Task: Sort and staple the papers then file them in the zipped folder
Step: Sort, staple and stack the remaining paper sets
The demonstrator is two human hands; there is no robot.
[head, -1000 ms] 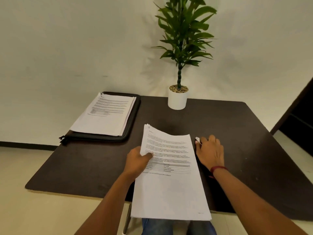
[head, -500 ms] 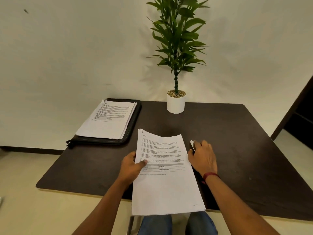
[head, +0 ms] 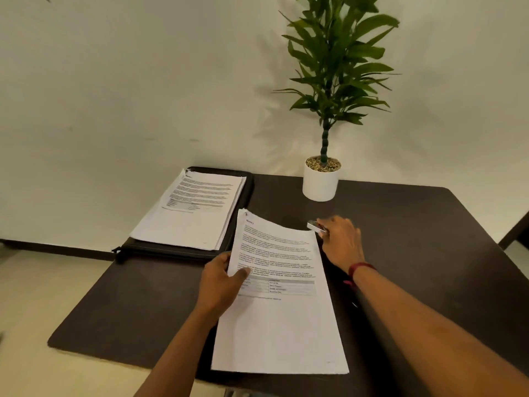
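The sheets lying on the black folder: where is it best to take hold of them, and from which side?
Probably their right edge, coming from the right. The sheets lie flat on the folder, whose dark rim shows bare along that side, so fingers could slide under the stack there.

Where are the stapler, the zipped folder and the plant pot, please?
stapler (head: 315,225): head view, exposed silver end.
zipped folder (head: 171,251): head view, black near edge.
plant pot (head: 320,184): head view, white wall.
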